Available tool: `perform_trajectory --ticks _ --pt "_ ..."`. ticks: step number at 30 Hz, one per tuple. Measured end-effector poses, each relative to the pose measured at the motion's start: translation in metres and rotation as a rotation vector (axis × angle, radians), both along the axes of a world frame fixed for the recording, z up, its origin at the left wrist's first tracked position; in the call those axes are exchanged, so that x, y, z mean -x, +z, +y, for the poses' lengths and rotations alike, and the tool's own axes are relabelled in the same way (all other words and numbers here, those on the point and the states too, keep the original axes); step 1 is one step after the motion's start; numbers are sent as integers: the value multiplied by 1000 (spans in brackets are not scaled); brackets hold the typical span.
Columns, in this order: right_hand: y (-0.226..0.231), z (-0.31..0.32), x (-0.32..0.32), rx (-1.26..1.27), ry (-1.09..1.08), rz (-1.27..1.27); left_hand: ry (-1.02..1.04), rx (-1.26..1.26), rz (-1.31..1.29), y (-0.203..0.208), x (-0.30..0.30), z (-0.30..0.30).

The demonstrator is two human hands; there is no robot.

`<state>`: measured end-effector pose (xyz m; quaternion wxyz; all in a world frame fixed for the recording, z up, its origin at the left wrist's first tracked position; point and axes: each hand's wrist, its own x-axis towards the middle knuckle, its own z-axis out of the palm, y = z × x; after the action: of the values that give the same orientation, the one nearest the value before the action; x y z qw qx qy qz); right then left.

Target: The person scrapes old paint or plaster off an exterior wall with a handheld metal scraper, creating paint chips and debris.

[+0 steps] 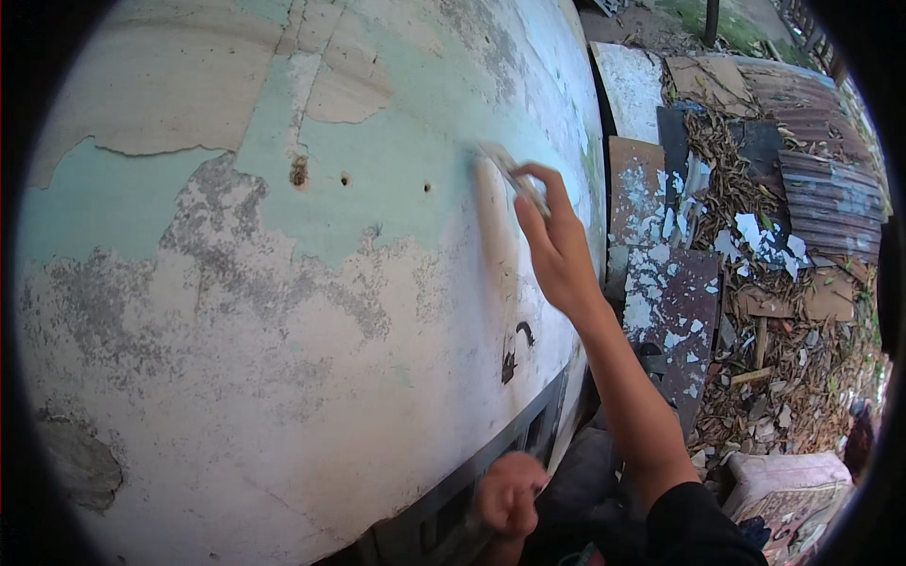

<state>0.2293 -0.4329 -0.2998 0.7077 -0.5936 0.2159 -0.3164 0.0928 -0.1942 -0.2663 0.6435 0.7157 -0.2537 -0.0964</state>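
Observation:
My right hand (559, 247) is raised to the peeling wall (359, 311), with its fingers closed round a flat, pale scraper (516, 175). The tool's far end is blurred and lies at the wall, where pale green paint meets a whitish strip. Most of its handle is hidden by my fingers. Low in front of my body, my left hand (511, 497) is curled closed, away from the wall's painted patches. What it holds, if anything, is hidden. Old paint on the wall is flaked, with grey and white layers showing and several small dark holes.
Right of the wall, the ground holds boards (672, 311) strewn with paint flakes, dry leaves (722, 170) and a rusty corrugated metal sheet (830, 203). A worn pale block-shaped object (791, 481) lies at lower right. A dark slatted opening (462, 500) runs below the wall's lower edge.

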Motion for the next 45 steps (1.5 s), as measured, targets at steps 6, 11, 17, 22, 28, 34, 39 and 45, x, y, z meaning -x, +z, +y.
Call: perform_trajectory --ticks 6,11,17,22,28,34,39,45 --pt "10 82 73 -3 117 -71 524 345 -1028 88 -23 6" --pt "35 103 59 93 47 -95 546 65 -1522 150 -49 33" --pt "56 57 5 75 -84 -107 708 -494 -1817 169 -64 55" --pt "51 32 -4 102 -166 -105 160 -560 -1986 177 -74 67" --pt "67 85 52 4 14 -126 39 -714 -1889 180 -71 53" --pt "87 83 39 124 16 -136 53 -715 -1922 179 -72 31" --pt "101 51 11 195 -29 -146 152 -659 -1936 171 -74 45" --pt "85 28 5 114 -83 -154 357 -898 -1846 168 -59 54"
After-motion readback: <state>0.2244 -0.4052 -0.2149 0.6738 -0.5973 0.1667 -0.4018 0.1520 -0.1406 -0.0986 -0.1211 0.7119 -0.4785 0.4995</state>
